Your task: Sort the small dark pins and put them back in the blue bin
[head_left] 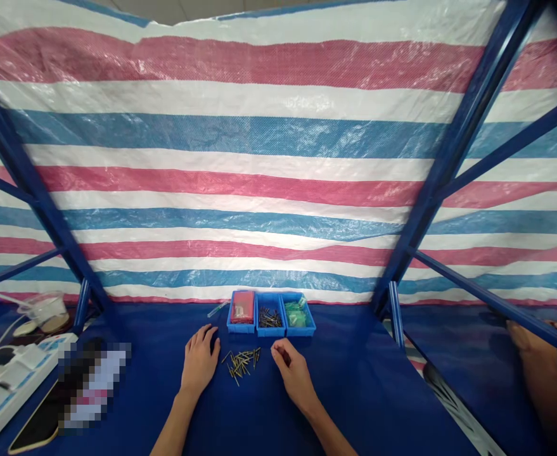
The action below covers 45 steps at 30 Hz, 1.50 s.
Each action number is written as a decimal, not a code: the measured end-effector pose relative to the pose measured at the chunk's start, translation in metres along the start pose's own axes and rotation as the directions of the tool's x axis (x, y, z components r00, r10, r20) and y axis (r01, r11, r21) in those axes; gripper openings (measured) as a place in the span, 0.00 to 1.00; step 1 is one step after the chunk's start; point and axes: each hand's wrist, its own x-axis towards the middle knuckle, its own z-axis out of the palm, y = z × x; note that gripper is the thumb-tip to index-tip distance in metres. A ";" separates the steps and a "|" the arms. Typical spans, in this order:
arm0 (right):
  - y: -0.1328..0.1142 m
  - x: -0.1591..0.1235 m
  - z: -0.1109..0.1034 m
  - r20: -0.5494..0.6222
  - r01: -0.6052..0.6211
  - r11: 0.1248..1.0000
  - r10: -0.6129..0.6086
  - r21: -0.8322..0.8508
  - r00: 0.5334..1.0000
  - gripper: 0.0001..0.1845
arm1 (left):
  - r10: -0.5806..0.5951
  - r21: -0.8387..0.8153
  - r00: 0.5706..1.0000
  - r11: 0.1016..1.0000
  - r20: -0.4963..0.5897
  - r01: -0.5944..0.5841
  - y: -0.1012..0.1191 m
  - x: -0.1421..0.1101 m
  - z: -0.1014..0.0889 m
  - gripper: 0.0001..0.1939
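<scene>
L hand [200, 358] is lying loosely open, empty, left of brassy metal pcs [240, 365]; R hand [291, 368] is resting half-curled at right, can't tell if gripping; far red pkt [243, 306] showing illegible mkgs.

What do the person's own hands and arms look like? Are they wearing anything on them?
The left hand and the right hand are ordinary human hands, with no gloves. The left forearm and right forearm look slim and smooth, with no sleeve, watch or bracelet in view. I see no markings, but tiny ones would be hard to spot.
</scene>
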 end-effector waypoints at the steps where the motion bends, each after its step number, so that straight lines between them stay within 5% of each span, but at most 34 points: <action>1: 0.001 0.000 0.000 0.021 -0.039 0.998 0.038 0.047 0.999 0.19 | 0.000 0.001 1.000 1.000 -0.003 0.000 -0.001 0.000 0.001 0.19; 8: 0.003 -0.001 0.002 0.078 -0.164 0.970 0.152 0.177 0.985 0.27 | -0.007 -0.015 1.000 1.000 -0.004 0.007 -0.001 0.000 0.001 0.18; 24: 0.001 0.001 0.000 0.052 -0.153 0.953 0.145 0.261 0.988 0.29 | -0.004 -0.003 1.000 1.000 -0.003 0.004 0.000 0.000 0.000 0.19; 45: 0.004 -0.001 -0.003 -0.049 -0.046 0.994 0.051 0.102 0.997 0.14 | -0.001 -0.006 1.000 1.000 0.006 0.001 0.001 0.001 -0.002 0.19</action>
